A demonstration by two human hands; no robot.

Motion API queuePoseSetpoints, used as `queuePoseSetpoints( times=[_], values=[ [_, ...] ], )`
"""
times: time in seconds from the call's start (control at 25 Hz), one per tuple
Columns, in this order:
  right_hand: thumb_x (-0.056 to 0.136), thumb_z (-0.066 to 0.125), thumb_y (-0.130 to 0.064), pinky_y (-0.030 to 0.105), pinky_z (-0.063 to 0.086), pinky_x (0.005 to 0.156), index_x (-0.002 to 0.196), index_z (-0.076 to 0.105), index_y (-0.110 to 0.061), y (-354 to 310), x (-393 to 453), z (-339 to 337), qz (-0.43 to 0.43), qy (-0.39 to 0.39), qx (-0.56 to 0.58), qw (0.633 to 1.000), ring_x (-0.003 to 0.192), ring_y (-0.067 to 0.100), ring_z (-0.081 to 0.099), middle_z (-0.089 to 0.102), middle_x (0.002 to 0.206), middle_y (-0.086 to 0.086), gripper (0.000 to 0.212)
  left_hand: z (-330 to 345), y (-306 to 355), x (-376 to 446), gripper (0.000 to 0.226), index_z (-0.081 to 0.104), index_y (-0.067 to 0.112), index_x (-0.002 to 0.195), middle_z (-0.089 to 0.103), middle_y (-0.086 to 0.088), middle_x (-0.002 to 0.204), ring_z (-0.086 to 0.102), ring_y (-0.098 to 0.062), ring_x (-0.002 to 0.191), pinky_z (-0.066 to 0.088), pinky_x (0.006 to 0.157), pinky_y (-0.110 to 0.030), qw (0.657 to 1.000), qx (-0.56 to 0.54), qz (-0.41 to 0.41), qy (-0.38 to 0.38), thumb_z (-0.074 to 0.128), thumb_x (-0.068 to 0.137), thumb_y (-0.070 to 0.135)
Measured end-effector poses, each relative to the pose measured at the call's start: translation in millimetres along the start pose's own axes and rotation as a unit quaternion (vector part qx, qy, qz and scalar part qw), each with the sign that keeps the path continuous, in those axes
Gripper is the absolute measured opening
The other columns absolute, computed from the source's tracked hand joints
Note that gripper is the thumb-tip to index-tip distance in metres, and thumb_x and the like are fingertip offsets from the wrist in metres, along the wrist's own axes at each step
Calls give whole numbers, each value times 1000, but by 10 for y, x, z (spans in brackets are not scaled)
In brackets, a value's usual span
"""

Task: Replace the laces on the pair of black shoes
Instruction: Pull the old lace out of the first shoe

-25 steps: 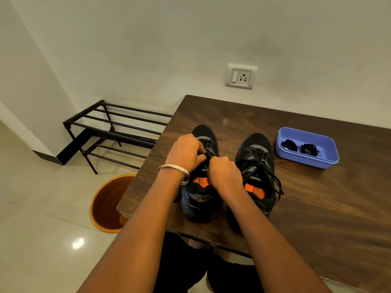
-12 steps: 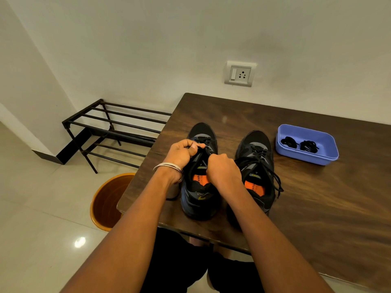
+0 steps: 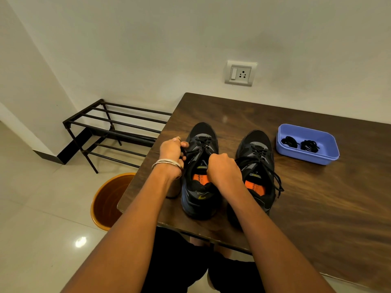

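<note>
Two black shoes with orange insoles stand side by side on the dark wooden table [image 3: 317,208], toes pointing away from me. My left hand [image 3: 172,152] pinches a black lace end at the left side of the left shoe [image 3: 201,166]. My right hand [image 3: 223,171] is curled over that shoe's tongue and holds the other lace end; its fingertips are hidden. The right shoe [image 3: 257,163] is laced, with loose ends hanging over its right side. A blue tray [image 3: 307,158] at the right holds two coiled black laces [image 3: 300,143].
An orange bin [image 3: 105,199] stands on the tiled floor beside the table's left edge. A black metal shoe rack [image 3: 114,132] sits against the wall at the left. A wall socket [image 3: 240,74] is behind the table. My knees are under the near table edge.
My hands were close together over the left shoe's laces. They have drawn apart: the left hand moved out to the left with a lace end, and the lace is looser now.
</note>
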State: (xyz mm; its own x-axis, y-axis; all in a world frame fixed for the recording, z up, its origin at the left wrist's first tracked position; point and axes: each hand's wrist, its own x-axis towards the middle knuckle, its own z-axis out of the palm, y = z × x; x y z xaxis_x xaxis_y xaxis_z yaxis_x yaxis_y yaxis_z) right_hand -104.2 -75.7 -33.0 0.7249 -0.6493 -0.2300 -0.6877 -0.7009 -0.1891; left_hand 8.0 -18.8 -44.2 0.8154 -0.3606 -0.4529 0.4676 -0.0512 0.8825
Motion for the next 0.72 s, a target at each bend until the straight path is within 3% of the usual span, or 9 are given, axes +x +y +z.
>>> queuePoseSetpoints(
  times=[0.12,0.24,0.32,0.36,0.44,0.48,0.56,0.64,0.72],
  values=[
    [93,46,-3,39,44,70,114,58,-3,6,12,0,1,-2,8,1000,104,37,59,59,111,17,24,-188,-52,48,24,59,19,70,57,2,64,48,-13,55,45,59,-28,979,179,87,38,53,93,18],
    [97,51,-21,41,44,74,113,57,-7,38,36,-40,16,-27,37,999,106,37,58,57,112,15,22,-272,-45,64,22,63,18,71,67,-7,85,61,-27,87,47,93,-46,890,442,93,67,63,85,35],
    [95,56,-43,40,44,76,106,55,-11,106,75,-116,20,-41,61,997,103,35,57,53,102,10,34,-246,22,-42,27,68,17,85,67,-8,98,58,-32,102,41,97,-51,826,547,93,95,62,84,43],
    [93,58,-48,39,46,77,103,53,-12,136,103,-160,11,-36,76,996,101,34,57,52,98,8,39,-236,51,-87,26,68,19,87,67,-7,100,59,-31,102,43,96,-50,814,559,118,103,63,84,45],
    [91,62,-44,40,49,82,111,57,-10,183,171,-227,-46,16,109,993,102,32,58,56,102,9,39,-190,87,-162,20,68,25,87,68,-4,101,63,-26,97,50,90,-44,840,517,161,33,71,80,44],
    [92,63,-37,40,49,87,120,58,-12,184,200,-237,-83,45,116,989,106,31,58,57,111,10,39,-164,92,-214,26,67,24,94,67,-4,105,63,-24,97,52,89,-40,848,505,157,-34,76,77,41],
    [91,61,-21,37,46,94,133,54,-12,143,232,-215,-142,69,98,983,114,30,53,51,125,12,43,-103,68,-267,57,57,19,122,57,-9,121,57,-27,109,49,94,-39,810,559,133,-118,79,73,39],
    [89,58,-11,35,43,92,131,54,-9,76,253,-141,-163,65,42,984,118,30,46,45,128,12,43,-48,6,-260,64,46,14,132,46,-16,130,50,-35,118,44,96,-42,774,608,149,-96,73,80,37],
    [87,59,-8,34,43,91,127,57,-7,15,253,-79,-157,67,4,985,119,29,41,41,129,12,39,-15,-37,-278,55,45,10,131,45,-19,131,50,-40,118,43,94,-43,771,610,173,-58,66,86,34]
  ],
)
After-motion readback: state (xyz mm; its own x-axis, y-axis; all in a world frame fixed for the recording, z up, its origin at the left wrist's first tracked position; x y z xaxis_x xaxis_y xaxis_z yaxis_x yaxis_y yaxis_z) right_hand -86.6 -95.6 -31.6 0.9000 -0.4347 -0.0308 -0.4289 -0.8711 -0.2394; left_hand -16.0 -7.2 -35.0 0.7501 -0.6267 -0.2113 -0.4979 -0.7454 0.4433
